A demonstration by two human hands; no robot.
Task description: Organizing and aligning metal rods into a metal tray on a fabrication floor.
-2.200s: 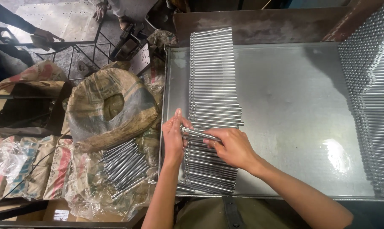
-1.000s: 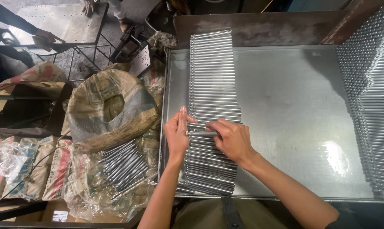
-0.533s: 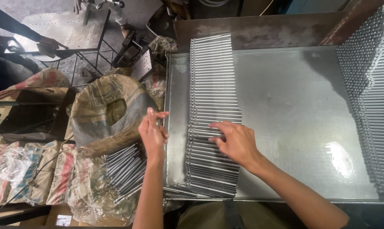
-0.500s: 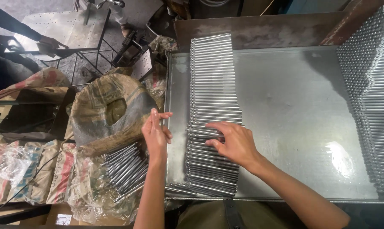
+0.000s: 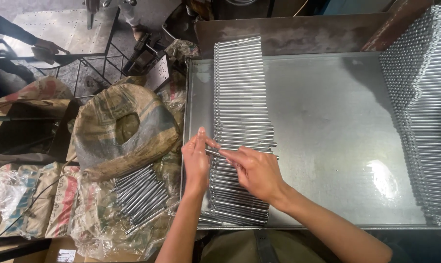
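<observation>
rod [image 5: 214, 153] between hands, sack [image 5: 123, 129] alongside

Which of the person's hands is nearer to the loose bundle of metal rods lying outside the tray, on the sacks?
The left hand. It is at the tray's left edge, just right of and above the loose bundle. The right hand is farther right, over the row of rods inside the tray.

Both forearms rise from the bottom edge toward mid-frame. Left hand [image 5: 197, 160] stands fingers-up, pinching; right hand [image 5: 256, 170] lies knuckles-up, fingertips meeting the left's.
</observation>
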